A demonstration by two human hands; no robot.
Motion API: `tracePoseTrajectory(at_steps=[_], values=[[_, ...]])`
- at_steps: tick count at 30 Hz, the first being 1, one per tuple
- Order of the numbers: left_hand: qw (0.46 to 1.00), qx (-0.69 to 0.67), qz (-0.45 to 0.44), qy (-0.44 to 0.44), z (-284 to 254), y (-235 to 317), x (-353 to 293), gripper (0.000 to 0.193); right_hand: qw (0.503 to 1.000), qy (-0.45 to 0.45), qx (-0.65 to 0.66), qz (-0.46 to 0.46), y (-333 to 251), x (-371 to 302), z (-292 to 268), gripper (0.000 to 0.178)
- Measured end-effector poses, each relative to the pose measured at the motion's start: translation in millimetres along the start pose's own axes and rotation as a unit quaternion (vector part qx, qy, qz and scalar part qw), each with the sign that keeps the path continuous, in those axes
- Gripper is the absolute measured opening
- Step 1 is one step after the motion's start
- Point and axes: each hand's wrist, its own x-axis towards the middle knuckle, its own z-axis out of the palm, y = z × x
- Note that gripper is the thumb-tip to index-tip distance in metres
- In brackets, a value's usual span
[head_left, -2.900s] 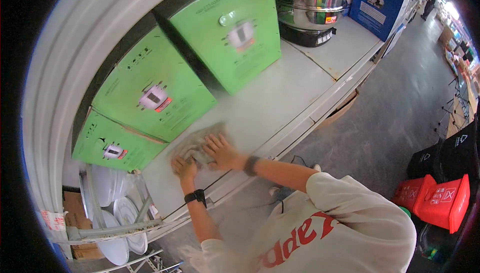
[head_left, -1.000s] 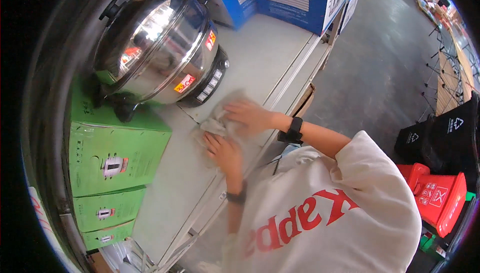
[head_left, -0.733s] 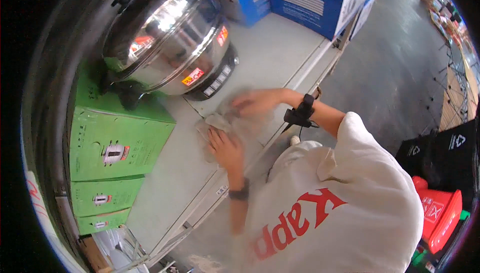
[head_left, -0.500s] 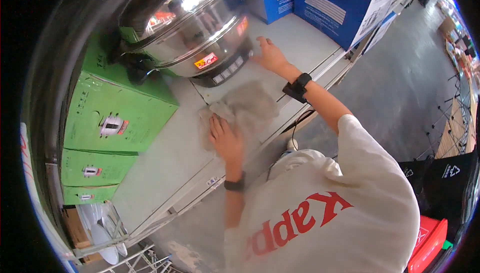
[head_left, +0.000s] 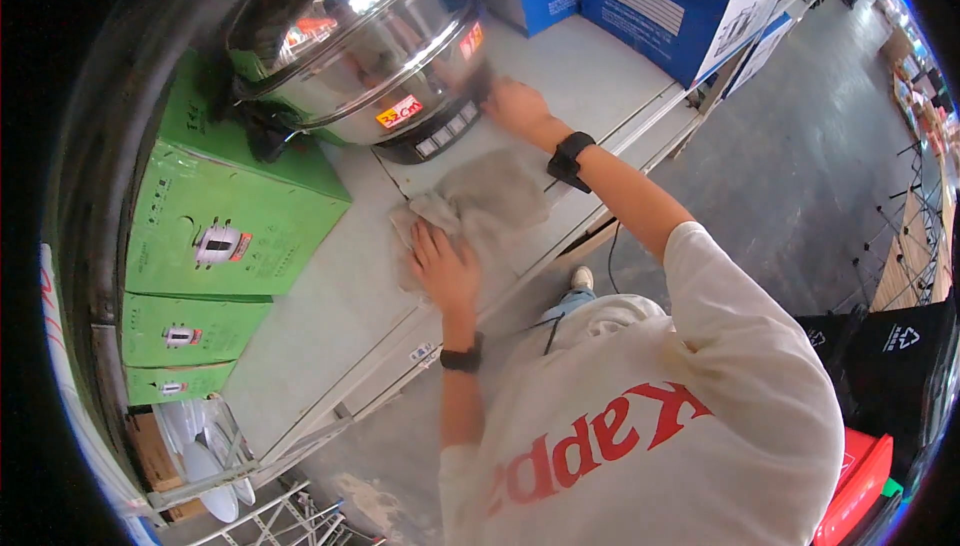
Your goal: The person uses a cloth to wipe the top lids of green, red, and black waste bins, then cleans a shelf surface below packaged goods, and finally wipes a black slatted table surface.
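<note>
My left hand (head_left: 445,266) lies on a crumpled grey cloth (head_left: 505,191) spread over the white shelf (head_left: 340,291). Its fingers are stretched out and press the cloth down, with a fold bunched just beyond the fingertips. At the right side of a large shiny steel electric pot (head_left: 345,106), my right hand (head_left: 517,109) has its fingers bent against the black base; the fingertips are partly hidden. The pot stands upright on the shelf, with a glass lid, black handles and a small red and yellow label on its front.
Green cartons (head_left: 235,221) are stacked to the left of the pot. Blue cartons (head_left: 665,11) stand at the back right. A metal rail (head_left: 420,351) edges the shelf in front of my body. White plates (head_left: 210,466) sit lower left, and a red bin (head_left: 855,486) lower right.
My right hand has moved left from beside the pot to its base, its fingers now bent in. My left hand stays on the cloth. The whole view has shifted slightly.
</note>
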Motion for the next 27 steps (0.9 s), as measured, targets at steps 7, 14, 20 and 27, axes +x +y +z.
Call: tracePoseTrajectory(at_steps=[7, 14, 20, 27], values=[[1.0, 0.004, -0.011, 0.024, 3, -4, -1, 0.041, 0.999, -0.005, -0.02, -0.028, 2, 4, 4, 0.033], [1.0, -0.003, -0.011, 0.019, 4, -3, 2, 0.037, 0.974, -0.141, 0.167, 0.055, 33, 24, 21, 0.036], [1.0, -0.009, -0.021, 0.014, 0, -1, 1, 0.036, 0.95, -0.163, 0.253, 0.087, 31, 23, 21, 0.031], [1.0, -0.015, -0.009, 0.024, 3, -2, 2, 0.035, 0.963, -0.099, 0.229, 0.103, 20, 21, 5, 0.038]])
